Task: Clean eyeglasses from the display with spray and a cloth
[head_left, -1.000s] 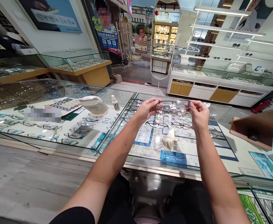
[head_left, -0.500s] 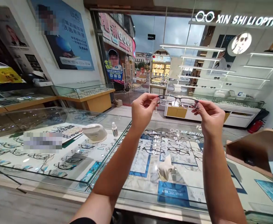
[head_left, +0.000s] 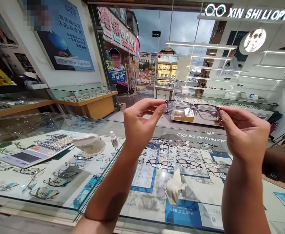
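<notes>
A pair of eyeglasses (head_left: 193,110) with a dark upper rim and clear lenses is held up in front of me, above the glass counter. My left hand (head_left: 146,118) pinches its left end between thumb and fingers. At the other end, my right hand (head_left: 244,126) grips the frame near the hinge. Under my hands, a crumpled beige cloth (head_left: 175,188) lies on the counter glass. Rows of dark-framed eyeglasses (head_left: 160,163) show through the glass beneath.
On the left showcase stand a calculator (head_left: 39,151), a white curved device (head_left: 90,144) and a small white spray bottle (head_left: 114,139). A blue leaflet (head_left: 183,213) lies near the front. An arched mirror (head_left: 167,71) and lit shelves (head_left: 210,69) are at the back.
The eyeglasses and both hands are nearer and look larger, with the right hand farther right. The view has shifted slightly, and the counter items appear a bit closer.
</notes>
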